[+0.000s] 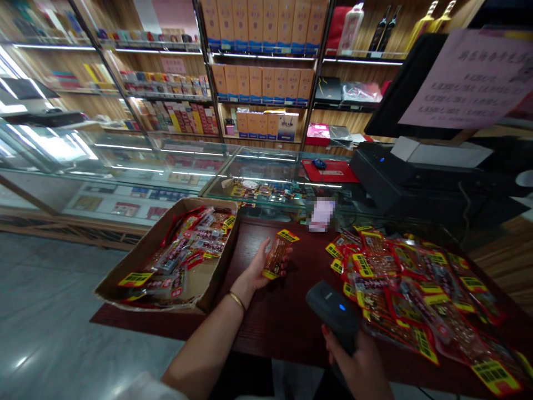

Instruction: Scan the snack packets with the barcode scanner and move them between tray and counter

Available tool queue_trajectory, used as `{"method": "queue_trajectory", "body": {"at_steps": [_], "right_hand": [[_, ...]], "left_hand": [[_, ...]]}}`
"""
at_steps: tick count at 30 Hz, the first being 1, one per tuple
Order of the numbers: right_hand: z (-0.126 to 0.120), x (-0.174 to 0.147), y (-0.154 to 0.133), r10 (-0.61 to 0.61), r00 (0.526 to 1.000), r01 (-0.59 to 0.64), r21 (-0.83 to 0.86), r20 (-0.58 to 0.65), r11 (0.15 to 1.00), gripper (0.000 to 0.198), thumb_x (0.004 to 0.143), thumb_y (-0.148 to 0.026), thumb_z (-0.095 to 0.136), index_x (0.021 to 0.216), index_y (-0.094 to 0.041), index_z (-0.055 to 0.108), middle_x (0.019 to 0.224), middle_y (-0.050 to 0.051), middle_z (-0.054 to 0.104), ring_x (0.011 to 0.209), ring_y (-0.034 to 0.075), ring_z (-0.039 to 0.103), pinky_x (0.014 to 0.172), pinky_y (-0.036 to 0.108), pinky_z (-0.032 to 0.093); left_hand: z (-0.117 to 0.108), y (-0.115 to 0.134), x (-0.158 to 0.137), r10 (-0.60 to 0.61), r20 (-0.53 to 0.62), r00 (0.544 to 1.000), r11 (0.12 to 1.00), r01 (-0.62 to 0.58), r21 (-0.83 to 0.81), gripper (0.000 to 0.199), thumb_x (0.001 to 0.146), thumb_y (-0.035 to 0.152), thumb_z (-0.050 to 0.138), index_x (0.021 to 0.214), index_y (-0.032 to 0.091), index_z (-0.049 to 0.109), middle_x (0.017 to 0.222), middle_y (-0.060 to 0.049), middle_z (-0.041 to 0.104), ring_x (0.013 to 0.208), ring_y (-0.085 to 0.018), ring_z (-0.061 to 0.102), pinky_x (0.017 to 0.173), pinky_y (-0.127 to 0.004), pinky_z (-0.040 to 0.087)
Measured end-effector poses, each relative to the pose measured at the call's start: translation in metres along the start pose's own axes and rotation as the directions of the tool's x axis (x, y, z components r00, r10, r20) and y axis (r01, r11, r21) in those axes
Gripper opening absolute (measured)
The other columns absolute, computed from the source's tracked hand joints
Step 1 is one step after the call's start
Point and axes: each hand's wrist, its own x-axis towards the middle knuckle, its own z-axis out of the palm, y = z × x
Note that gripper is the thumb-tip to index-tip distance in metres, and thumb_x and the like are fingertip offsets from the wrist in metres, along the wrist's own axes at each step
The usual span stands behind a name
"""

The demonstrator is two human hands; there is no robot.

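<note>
My left hand (260, 266) is closed around a snack packet (276, 256), a clear pouch with yellow-and-black ends and brown strips inside, held above the dark red tabletop (254, 319). In my right hand (353, 358) is a black barcode scanner (333, 308) with a small blue light on top; its head tilts toward the upper left. To the left stands an open cardboard box (200, 294) with several snack packets lying loose in it. A large heap of similar packets (387, 278) spreads over the right side of the table, next to the scanner.
A glass display counter (266, 166) runs behind the table. Its top bears a red mat (331, 171) with a computer mouse (319, 163). At the right stand a monitor (400, 83) with a paper sign and a black machine (400, 180). Shelves of boxes and bottles line the wall.
</note>
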Motion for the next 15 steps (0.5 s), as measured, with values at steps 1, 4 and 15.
{"method": "queue_trajectory", "body": {"at_steps": [1,4,15], "right_hand": [[0.002,-0.001,-0.001,0.007,1.000,-0.007,0.007,-0.010,1.000,0.051,0.082,-0.073,0.065,0.063,-0.026,0.065,0.050,0.003,0.066,0.048,0.022,0.064,0.050,0.030,0.049],[0.005,-0.002,-0.001,0.014,1.000,-0.013,0.014,-0.025,1.000,0.051,0.080,-0.074,0.067,0.064,-0.026,0.066,0.049,0.002,0.066,0.046,0.021,0.064,0.050,0.031,0.049],[0.005,-0.001,0.000,0.002,1.000,-0.002,0.016,0.000,1.000,0.052,0.082,-0.074,0.066,0.063,-0.025,0.065,0.051,0.003,0.067,0.049,0.022,0.064,0.052,0.030,0.049]], "left_hand": [[0.000,0.001,-0.002,0.007,0.006,1.000,1.000,-0.007,0.001,0.064,0.092,0.062,0.053,0.122,0.008,0.070,0.080,-0.006,0.068,0.067,-0.018,0.064,0.058,-0.028,0.051],[0.001,0.003,-0.005,0.059,0.017,0.998,0.995,-0.060,0.085,0.047,0.081,0.035,0.072,0.122,0.012,0.072,0.084,-0.005,0.072,0.073,-0.017,0.067,0.065,-0.027,0.053],[-0.005,0.000,0.008,0.299,-0.135,0.945,0.944,-0.272,0.188,0.033,0.081,0.014,0.072,0.114,0.017,0.072,0.097,-0.008,0.080,0.079,-0.021,0.076,0.074,-0.032,0.060]]}}
